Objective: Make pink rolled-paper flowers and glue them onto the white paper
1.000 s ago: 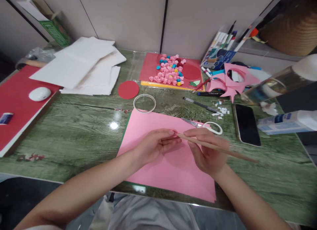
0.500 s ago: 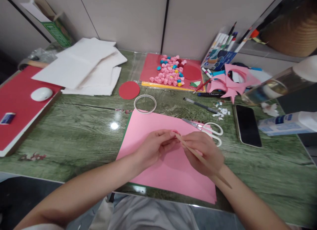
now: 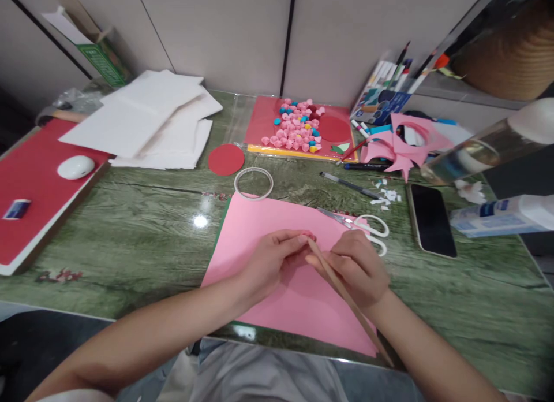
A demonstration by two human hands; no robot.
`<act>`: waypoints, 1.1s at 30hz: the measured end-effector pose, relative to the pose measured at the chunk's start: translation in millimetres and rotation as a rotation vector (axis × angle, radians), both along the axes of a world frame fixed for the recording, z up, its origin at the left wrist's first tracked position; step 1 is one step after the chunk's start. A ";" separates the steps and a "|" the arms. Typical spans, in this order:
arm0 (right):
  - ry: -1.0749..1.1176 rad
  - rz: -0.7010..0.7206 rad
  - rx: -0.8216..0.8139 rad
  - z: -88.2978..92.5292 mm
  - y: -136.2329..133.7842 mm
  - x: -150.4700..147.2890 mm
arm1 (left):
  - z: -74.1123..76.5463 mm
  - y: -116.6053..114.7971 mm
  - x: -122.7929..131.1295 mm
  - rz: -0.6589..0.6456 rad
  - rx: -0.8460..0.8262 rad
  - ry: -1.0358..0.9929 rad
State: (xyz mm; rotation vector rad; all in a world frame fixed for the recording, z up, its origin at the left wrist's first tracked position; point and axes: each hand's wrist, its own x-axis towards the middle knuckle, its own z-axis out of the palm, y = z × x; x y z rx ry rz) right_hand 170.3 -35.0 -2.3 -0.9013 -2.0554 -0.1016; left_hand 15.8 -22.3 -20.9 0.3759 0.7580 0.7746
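Observation:
Both hands meet over a pink paper sheet lying on the green table. My left hand pinches a tiny pink paper piece at its fingertips. My right hand is closed round a thin wooden stick. The stick's tip touches the pink piece, and its long end slants down toward me along my right forearm.
White-handled scissors lie just behind my right hand. A tape ring, a red paper circle and a red tray of small paper flowers sit farther back. A phone, a glue bottle, pens, white papers and a mouse surround them.
The stick's free end has swung from pointing right to slanting down toward me. My right hand turned and shifted slightly left; my left hand kept its pinch in place.

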 end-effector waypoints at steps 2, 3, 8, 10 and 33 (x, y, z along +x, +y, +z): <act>0.009 -0.019 0.013 -1.8 0.8 2.1 | 0.2 -0.1 0.6 -0.004 0.016 -0.014; 0.018 -0.016 0.012 -2.3 1.3 3.5 | 0.7 0.2 0.6 -0.010 0.023 -0.023; 0.026 0.081 -0.040 -2.1 2.8 9.0 | 4.2 5.4 -2.2 -0.024 0.050 -0.040; -0.001 0.088 -0.060 -0.6 2.7 9.7 | 4.5 7.8 -3.8 -0.017 0.067 -0.013; -0.184 0.133 -0.073 4.6 0.3 12.2 | 3.4 13.8 -6.2 0.112 0.364 0.413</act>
